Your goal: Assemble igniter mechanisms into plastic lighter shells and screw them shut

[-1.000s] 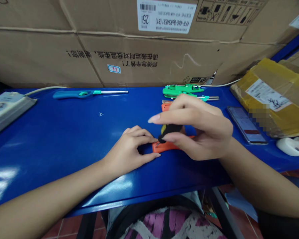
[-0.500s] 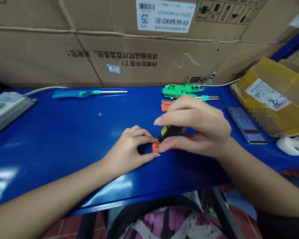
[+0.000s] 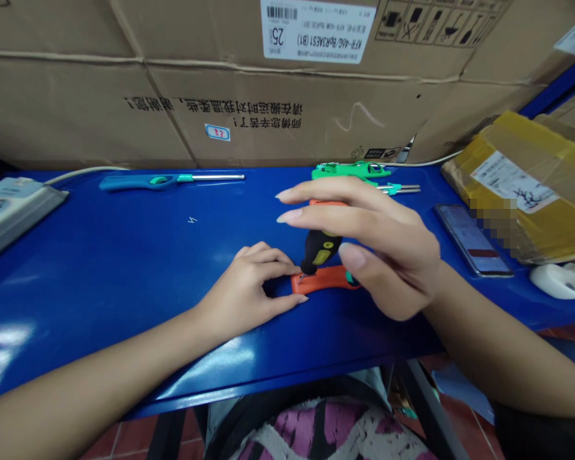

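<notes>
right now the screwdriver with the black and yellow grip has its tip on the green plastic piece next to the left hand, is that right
Not quite: the tip is on an orange piece, not the green one. The head view shows the screwdriver with its tip at the end of the orange plastic piece, next to the left hand. The green plastic piece lies farther back.

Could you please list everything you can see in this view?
Cardboard cartons: several, brown, behind the bench.
Bench top: one, blue, across the view.
Power strip: one, grey-white, far left.
Long-nosed lighter: one, teal, back edge.
Green lighter parts: count unclear, green, back edge.
Plastic casings: two, orange, one between the hands, one behind the right hand.
Screwdriver: one, black and yellow, tip on the nearer casing.
Smartphone: one, dark, right side.
Taped parcel: one, yellow, far right.
White object: one, white, right edge.
Floor tiles: several, red, below the bench.
Left hand: pinching the nearer casing.
Right hand: holding the screwdriver.
</notes>
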A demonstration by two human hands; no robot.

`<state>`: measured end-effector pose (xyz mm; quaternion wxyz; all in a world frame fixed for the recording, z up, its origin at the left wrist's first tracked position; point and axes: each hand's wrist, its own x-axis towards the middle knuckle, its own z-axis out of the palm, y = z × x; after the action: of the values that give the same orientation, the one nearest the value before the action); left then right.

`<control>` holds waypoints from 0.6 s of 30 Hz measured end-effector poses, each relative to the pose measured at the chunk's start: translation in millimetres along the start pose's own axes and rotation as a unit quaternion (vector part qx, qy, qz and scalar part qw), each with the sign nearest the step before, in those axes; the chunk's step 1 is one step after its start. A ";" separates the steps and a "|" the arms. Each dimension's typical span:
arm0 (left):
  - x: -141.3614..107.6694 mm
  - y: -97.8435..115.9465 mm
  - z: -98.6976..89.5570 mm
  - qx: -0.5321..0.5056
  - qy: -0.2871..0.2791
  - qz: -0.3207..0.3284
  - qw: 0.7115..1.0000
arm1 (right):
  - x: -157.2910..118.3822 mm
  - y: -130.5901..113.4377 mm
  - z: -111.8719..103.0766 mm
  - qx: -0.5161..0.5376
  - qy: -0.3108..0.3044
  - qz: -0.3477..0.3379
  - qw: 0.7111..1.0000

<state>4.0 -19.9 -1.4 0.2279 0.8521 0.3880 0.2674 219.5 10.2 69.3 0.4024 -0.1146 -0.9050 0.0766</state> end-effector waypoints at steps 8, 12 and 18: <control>-0.1 1.6 -0.3 -0.003 -0.004 -0.010 1.000 | -0.1 -0.1 3.4 -0.016 0.047 0.010 0.999; -0.3 0.8 -0.2 0.005 -0.001 -0.002 1.000 | 1.5 -0.7 1.7 0.028 0.016 -0.002 0.999; -0.5 0.8 0.0 0.004 0.001 -0.005 1.000 | -3.3 -0.1 3.7 -0.031 0.060 0.010 0.998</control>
<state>4.1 -20.8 -1.1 0.2251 0.8510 0.3933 0.2653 218.9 9.0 64.4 0.4512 -0.1407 -0.8801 0.0459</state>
